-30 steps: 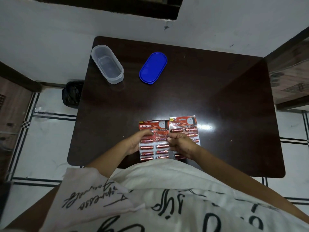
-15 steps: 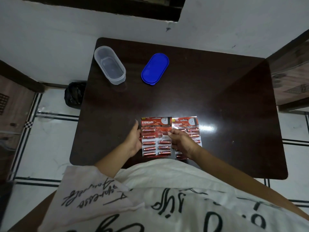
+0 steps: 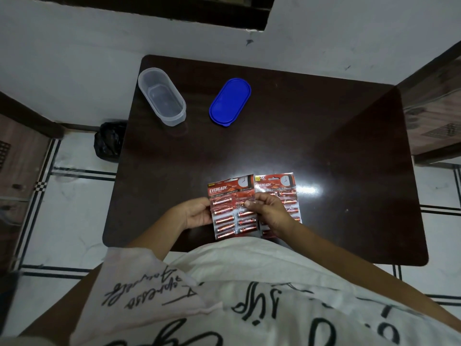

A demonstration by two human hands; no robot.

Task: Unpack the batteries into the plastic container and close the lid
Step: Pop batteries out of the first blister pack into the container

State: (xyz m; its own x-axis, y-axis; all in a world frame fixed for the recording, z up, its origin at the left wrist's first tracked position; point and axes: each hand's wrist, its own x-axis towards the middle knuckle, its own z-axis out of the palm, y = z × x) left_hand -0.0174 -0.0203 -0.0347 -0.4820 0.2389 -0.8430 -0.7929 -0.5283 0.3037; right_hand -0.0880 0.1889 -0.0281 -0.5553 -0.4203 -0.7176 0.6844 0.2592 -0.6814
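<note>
my left hand (image 3: 197, 214) grips the eveready battery pack (image 3: 233, 207) by its edge; my right hand (image 3: 268, 211) pinches a battery (image 3: 243, 203) on it.

There are two battery packs, the left pack (image 3: 230, 193) and the right pack (image 3: 274, 184), on one table (image 3: 299, 136). The left pack's batteries (image 3: 222, 219) sit in two columns: five can be counted in the left column and four in the right, where fingers cover the top row. The right pack's batteries are too covered to count. There is one clear container (image 3: 174, 119), one blue lid (image 3: 230, 102) and one black bag (image 3: 109, 141). Two hands show, the left hand (image 3: 197, 212) and the right hand (image 3: 270, 212).
</note>
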